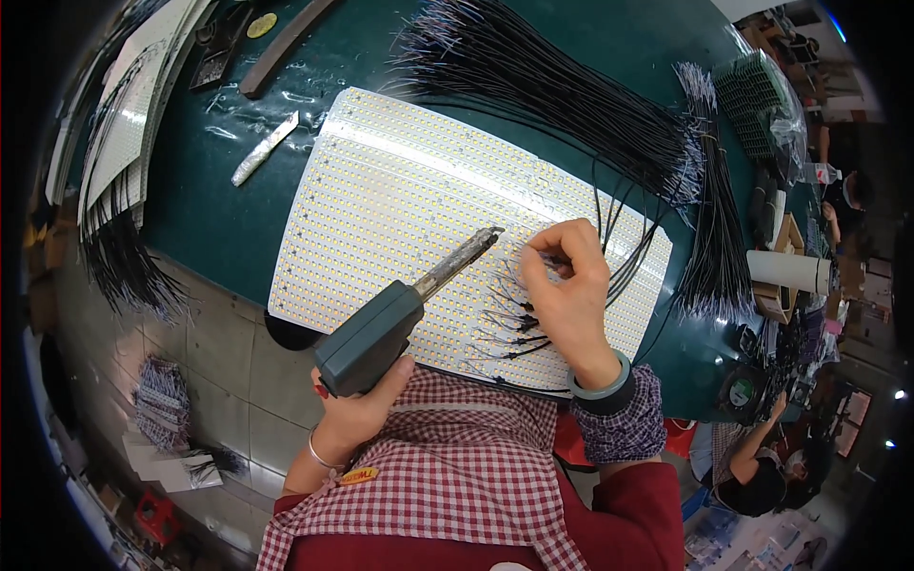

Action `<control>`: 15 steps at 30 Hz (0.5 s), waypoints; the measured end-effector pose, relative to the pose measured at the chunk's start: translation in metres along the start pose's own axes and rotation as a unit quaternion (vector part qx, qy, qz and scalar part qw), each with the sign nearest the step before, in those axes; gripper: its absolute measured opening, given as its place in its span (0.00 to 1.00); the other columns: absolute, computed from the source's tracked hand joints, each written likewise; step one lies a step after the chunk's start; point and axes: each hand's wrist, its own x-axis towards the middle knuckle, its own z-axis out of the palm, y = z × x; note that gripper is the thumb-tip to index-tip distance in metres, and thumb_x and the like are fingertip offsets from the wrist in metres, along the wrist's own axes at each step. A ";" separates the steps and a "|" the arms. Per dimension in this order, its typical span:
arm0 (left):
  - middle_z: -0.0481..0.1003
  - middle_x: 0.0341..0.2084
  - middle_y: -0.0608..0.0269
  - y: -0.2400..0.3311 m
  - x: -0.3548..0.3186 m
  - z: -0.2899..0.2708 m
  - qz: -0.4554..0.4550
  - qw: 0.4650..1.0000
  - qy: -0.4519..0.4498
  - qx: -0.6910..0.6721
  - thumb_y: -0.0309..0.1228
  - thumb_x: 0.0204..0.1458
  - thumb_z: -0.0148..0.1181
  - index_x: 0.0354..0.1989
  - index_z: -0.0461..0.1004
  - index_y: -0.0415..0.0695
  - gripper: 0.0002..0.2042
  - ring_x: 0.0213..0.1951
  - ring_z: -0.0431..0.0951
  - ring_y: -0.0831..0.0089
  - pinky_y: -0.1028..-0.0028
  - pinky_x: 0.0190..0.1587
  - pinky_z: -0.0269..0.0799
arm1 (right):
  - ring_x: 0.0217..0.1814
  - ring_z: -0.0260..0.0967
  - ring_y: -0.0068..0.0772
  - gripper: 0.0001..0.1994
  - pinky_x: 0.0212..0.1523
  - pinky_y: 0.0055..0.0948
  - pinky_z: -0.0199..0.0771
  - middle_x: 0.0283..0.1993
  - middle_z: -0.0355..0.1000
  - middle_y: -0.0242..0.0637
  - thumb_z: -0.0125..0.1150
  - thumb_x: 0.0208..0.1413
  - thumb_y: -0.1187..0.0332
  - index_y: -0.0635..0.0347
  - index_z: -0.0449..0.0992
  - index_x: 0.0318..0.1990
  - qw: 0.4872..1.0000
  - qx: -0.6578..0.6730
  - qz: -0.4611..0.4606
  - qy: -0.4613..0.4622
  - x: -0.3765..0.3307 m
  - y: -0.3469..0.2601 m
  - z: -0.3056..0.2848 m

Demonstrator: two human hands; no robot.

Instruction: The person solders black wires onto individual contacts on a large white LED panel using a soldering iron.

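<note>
In my left hand (367, 404) is a soldering gun (371, 333) with a dark grey-green body. Its metal barrel slants up to the right, and the tip is just left of my right hand (571, 290). That hand is closed in a pinch on a thin black wire, whose end is mostly hidden by the fingers. Beneath both lies a white LED board sheet (409, 190) covered in rows of small yellowish chips. Several short black wires (519, 328) with fine bared ends lie on the sheet, left of my right wrist.
A large bundle of black wires (552, 90) lies across the green table (343, 48), with another bundle (714, 228) on the right. A taped blade-like tool (267, 147) lies left of the sheet. Wired boards (124, 143) hang at the left edge. A co-worker (762, 466) sits at right.
</note>
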 end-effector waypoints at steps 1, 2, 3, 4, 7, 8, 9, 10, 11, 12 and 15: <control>0.80 0.34 0.61 -0.001 0.000 0.000 0.001 1.000 -0.001 0.001 0.21 0.46 0.67 0.43 0.77 0.36 0.14 0.34 0.78 0.79 0.78 0.39 0.74 | 0.33 0.62 0.37 0.05 0.33 0.32 0.64 0.28 0.64 0.38 0.61 0.43 0.78 0.64 0.70 0.26 1.000 0.000 0.000 -0.001 0.000 0.000 0.000; 0.80 0.34 0.61 -0.001 0.000 0.000 0.001 1.000 -0.001 0.000 0.21 0.46 0.67 0.43 0.77 0.36 0.14 0.34 0.78 0.79 0.78 0.39 0.74 | 0.33 0.62 0.37 0.05 0.33 0.32 0.64 0.28 0.64 0.38 0.62 0.43 0.78 0.64 0.71 0.26 1.000 0.008 0.004 -0.006 0.000 0.001 -0.001; 0.80 0.34 0.61 -0.001 0.000 0.000 0.000 1.000 0.002 0.000 0.21 0.46 0.67 0.42 0.77 0.36 0.14 0.34 0.78 0.79 0.78 0.39 0.74 | 0.33 0.63 0.36 0.05 0.33 0.31 0.65 0.28 0.64 0.38 0.62 0.43 0.78 0.64 0.71 0.26 1.000 0.015 0.008 -0.010 0.000 0.001 -0.002; 0.80 0.34 0.61 -0.001 0.000 0.000 -0.001 1.000 0.004 0.000 0.21 0.46 0.68 0.42 0.77 0.36 0.14 0.34 0.78 0.79 0.78 0.38 0.74 | 0.33 0.63 0.36 0.05 0.33 0.31 0.65 0.28 0.64 0.38 0.62 0.43 0.78 0.64 0.71 0.26 1.000 0.015 0.008 -0.011 0.000 0.002 -0.002; 0.77 0.36 0.61 -0.003 0.001 -0.004 0.031 0.998 -0.030 0.042 0.19 0.46 0.65 0.46 0.75 0.35 0.17 0.29 0.75 0.80 0.79 0.31 0.72 | 0.33 0.62 0.37 0.05 0.33 0.32 0.64 0.28 0.64 0.38 0.62 0.44 0.78 0.63 0.71 0.26 0.999 -0.008 -0.018 -0.031 0.002 0.003 -0.002; 0.77 0.36 0.61 -0.002 0.002 -0.003 0.031 0.998 -0.029 0.041 0.19 0.46 0.65 0.46 0.75 0.35 0.17 0.29 0.75 0.80 0.79 0.31 0.72 | 0.33 0.62 0.37 0.05 0.33 0.32 0.64 0.28 0.64 0.38 0.62 0.44 0.78 0.63 0.71 0.26 0.999 -0.024 -0.030 -0.036 0.003 0.003 -0.002; 0.79 0.34 0.61 -0.001 0.004 0.000 0.049 0.998 -0.019 0.036 0.20 0.46 0.66 0.44 0.76 0.35 0.15 0.30 0.76 0.79 0.79 0.33 0.72 | 0.33 0.62 0.38 0.05 0.34 0.33 0.64 0.28 0.64 0.38 0.62 0.44 0.78 0.63 0.71 0.26 0.998 -0.039 -0.042 -0.040 0.003 0.003 -0.002; 0.80 0.32 0.60 0.000 0.005 0.001 0.068 0.997 -0.009 0.032 0.22 0.45 0.67 0.41 0.78 0.35 0.13 0.32 0.78 0.79 0.79 0.36 0.73 | 0.33 0.62 0.38 0.05 0.34 0.33 0.64 0.28 0.64 0.38 0.62 0.44 0.78 0.63 0.71 0.26 0.998 -0.040 -0.042 -0.040 0.003 0.003 -0.002; 0.80 0.32 0.60 0.000 0.006 0.002 0.067 0.997 -0.009 0.032 0.22 0.45 0.67 0.41 0.78 0.35 0.13 0.32 0.78 0.79 0.79 0.36 0.73 | 0.33 0.62 0.38 0.05 0.34 0.33 0.64 0.28 0.64 0.38 0.62 0.44 0.78 0.63 0.71 0.26 0.997 -0.044 -0.045 -0.044 0.004 0.002 -0.002; 0.80 0.31 0.61 0.000 0.006 0.002 0.078 0.996 -0.010 0.038 0.22 0.45 0.67 0.40 0.78 0.35 0.12 0.30 0.77 0.79 0.79 0.34 0.73 | 0.34 0.62 0.39 0.04 0.34 0.34 0.63 0.28 0.65 0.38 0.62 0.44 0.77 0.63 0.71 0.26 0.997 -0.048 -0.047 -0.048 0.004 0.001 -0.002; 0.80 0.29 0.61 0.000 0.008 0.002 0.093 0.994 -0.017 0.052 0.22 0.45 0.67 0.39 0.78 0.35 0.11 0.28 0.77 0.80 0.79 0.32 0.72 | 0.34 0.62 0.39 0.04 0.35 0.34 0.63 0.29 0.65 0.38 0.61 0.45 0.77 0.63 0.71 0.26 0.995 -0.064 -0.052 -0.063 0.006 0.001 -0.004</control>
